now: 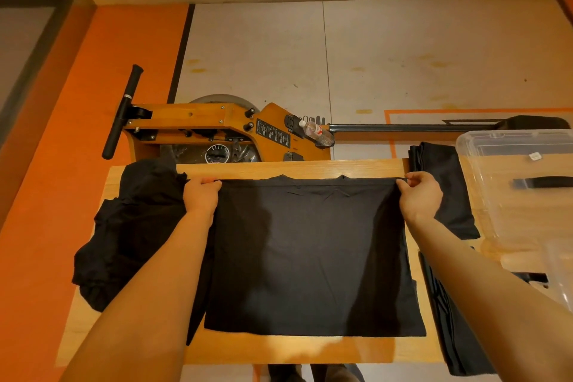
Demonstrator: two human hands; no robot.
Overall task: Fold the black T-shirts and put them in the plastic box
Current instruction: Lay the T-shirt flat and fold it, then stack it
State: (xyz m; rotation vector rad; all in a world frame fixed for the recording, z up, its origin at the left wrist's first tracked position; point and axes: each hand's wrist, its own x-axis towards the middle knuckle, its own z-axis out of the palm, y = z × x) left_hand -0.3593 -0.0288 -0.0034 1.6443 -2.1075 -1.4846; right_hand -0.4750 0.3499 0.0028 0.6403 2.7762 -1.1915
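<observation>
Both hands pinch the far edge of a black T-shirt spread flat on the tabletop: the left hand has its fingers clamped on the far left corner, the right hand has fingers curled on the far right corner. A heap of black shirts lies at the left, just beside the spread one. Folded shirts lie to the right, next to the clear plastic box. A rowing machine stands on the floor beyond the tabletop
</observation>
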